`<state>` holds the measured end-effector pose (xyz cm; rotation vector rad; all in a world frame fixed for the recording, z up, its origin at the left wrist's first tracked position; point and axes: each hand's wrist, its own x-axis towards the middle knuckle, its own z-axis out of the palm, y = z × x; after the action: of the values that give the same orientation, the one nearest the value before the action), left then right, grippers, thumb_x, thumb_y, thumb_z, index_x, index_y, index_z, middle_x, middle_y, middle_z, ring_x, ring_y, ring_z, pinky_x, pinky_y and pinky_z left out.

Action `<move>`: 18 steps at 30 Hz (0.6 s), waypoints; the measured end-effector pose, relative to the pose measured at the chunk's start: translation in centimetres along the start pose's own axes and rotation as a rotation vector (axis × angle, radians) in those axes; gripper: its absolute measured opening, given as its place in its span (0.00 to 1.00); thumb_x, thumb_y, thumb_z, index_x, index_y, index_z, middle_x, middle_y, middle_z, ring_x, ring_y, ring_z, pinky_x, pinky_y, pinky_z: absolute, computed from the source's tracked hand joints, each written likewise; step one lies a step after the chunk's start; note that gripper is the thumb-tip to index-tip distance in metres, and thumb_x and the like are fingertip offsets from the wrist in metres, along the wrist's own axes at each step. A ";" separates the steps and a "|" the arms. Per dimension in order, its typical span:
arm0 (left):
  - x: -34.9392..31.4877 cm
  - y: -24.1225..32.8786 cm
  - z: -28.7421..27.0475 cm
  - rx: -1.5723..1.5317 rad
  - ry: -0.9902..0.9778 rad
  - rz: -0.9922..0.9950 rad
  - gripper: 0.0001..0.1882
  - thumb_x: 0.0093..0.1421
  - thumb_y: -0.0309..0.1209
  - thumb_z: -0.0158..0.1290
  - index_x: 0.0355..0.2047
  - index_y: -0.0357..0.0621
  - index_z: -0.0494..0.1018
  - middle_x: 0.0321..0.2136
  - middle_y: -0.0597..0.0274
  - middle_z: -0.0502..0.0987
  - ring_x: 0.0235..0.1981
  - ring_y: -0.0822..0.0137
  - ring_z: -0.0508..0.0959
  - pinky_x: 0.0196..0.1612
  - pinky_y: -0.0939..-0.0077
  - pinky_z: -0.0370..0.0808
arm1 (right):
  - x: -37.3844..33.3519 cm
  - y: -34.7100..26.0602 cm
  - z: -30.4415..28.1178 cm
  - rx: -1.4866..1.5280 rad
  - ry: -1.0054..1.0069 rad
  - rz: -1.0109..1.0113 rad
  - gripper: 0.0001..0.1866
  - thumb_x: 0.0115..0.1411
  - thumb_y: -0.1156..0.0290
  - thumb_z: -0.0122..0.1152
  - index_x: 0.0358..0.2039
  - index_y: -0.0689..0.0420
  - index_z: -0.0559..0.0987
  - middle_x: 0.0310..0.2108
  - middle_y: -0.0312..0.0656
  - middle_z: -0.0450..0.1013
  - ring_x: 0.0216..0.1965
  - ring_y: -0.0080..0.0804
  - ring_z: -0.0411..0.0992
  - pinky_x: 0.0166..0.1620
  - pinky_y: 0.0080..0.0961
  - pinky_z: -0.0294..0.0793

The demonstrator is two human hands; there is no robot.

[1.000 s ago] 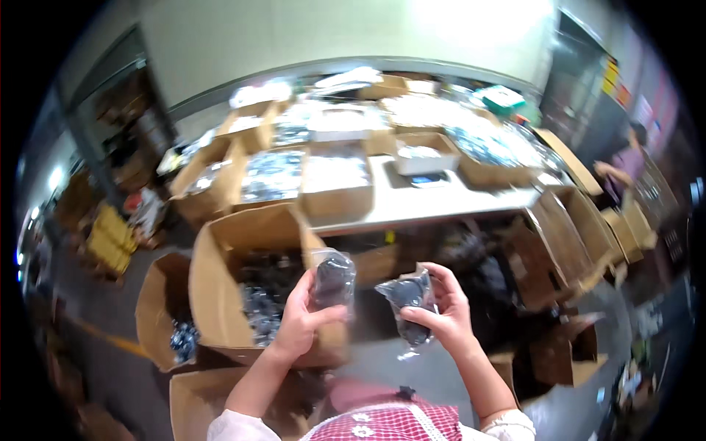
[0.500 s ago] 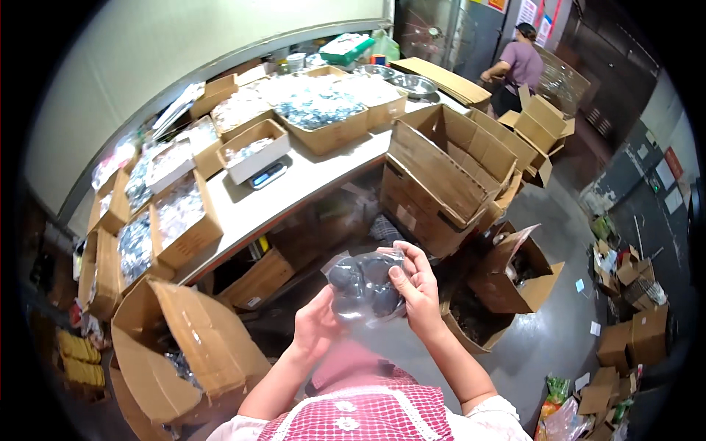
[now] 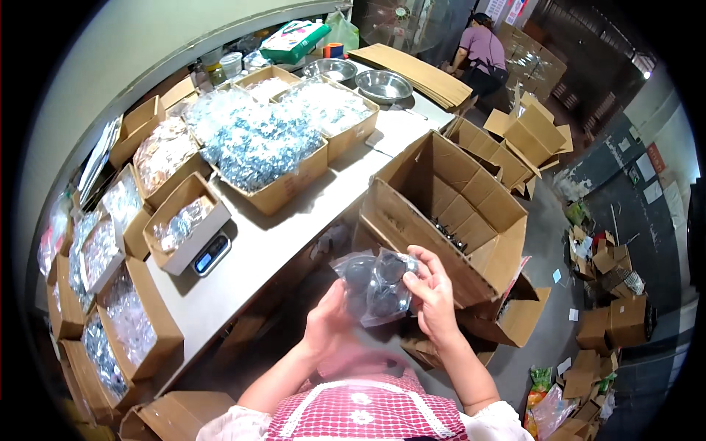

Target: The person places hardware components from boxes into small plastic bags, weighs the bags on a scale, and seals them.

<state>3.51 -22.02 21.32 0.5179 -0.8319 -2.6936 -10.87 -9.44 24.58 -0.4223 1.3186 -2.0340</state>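
Observation:
Between my hands, above the floor at the table's near side, is a clear plastic bag (image 3: pixel 373 288) with several dark round pieces inside. It may be two bags side by side; I cannot tell. My right hand (image 3: pixel 434 300) pinches its upper right edge between thumb and fingers. From the left, my left hand (image 3: pixel 326 323) grips the other edge, its fingers partly hidden behind the plastic. Just beyond my right hand stands a large open carton (image 3: pixel 494 207), with a few dark items low inside.
The white table (image 3: pixel 283 235) holds boxes of small bagged parts (image 3: pixel 268 143), a digital scale (image 3: pixel 212 254) under a small box (image 3: pixel 187 224), and metal bowls (image 3: pixel 384 86). Open cartons (image 3: pixel 526 309) stand on the floor at right. A person (image 3: pixel 482 55) bends at the back.
My view has shifted forward along the table, so the large carton is now closer to my hands. The bag stays in both hands and has turned slightly.

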 end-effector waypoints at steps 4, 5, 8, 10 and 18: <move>6.3 3.1 0.4 -0.041 0.036 -0.094 0.17 0.68 0.40 0.48 0.47 0.40 0.72 0.43 0.60 0.78 0.43 0.66 0.80 0.51 0.61 0.76 | 4.5 -4.2 -1.1 0.067 0.069 0.009 0.26 0.59 0.82 0.56 0.59 0.62 0.63 0.50 0.45 0.70 0.47 0.27 0.73 0.47 0.22 0.76; 7.4 3.5 0.3 -0.043 0.063 -0.101 0.16 0.68 0.40 0.47 0.47 0.40 0.71 0.42 0.59 0.78 0.41 0.65 0.80 0.50 0.60 0.77 | 5.5 -5.0 -1.5 0.059 0.093 -0.046 0.26 0.59 0.83 0.55 0.58 0.62 0.63 0.50 0.46 0.70 0.48 0.29 0.73 0.50 0.24 0.76; 10.8 4.6 1.5 0.027 0.069 -0.091 0.17 0.69 0.40 0.47 0.48 0.40 0.70 0.41 0.58 0.78 0.41 0.64 0.80 0.50 0.59 0.77 | 7.6 -8.4 -2.9 -0.001 0.107 -0.144 0.24 0.59 0.82 0.54 0.57 0.63 0.63 0.49 0.46 0.70 0.49 0.30 0.72 0.55 0.27 0.73; 11.7 4.7 2.6 0.096 0.060 -0.066 0.18 0.69 0.41 0.47 0.49 0.40 0.69 0.41 0.58 0.78 0.42 0.64 0.80 0.51 0.59 0.77 | 9.2 -10.0 -3.9 -0.074 0.073 -0.151 0.24 0.60 0.80 0.56 0.57 0.62 0.64 0.49 0.44 0.70 0.49 0.28 0.72 0.52 0.26 0.74; 12.8 4.0 6.8 0.140 -0.033 -0.001 0.42 0.55 0.55 0.58 0.61 0.41 0.59 0.55 0.51 0.70 0.52 0.53 0.75 0.51 0.48 0.78 | 14.7 -11.1 -0.7 -0.340 -0.454 -0.203 0.29 0.57 0.80 0.61 0.58 0.57 0.62 0.52 0.43 0.66 0.52 0.30 0.71 0.51 0.28 0.75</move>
<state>-10.22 -26.51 25.70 0.5052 -1.0348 -2.6648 -25.87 -16.05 32.98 -1.1404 1.3675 -1.7199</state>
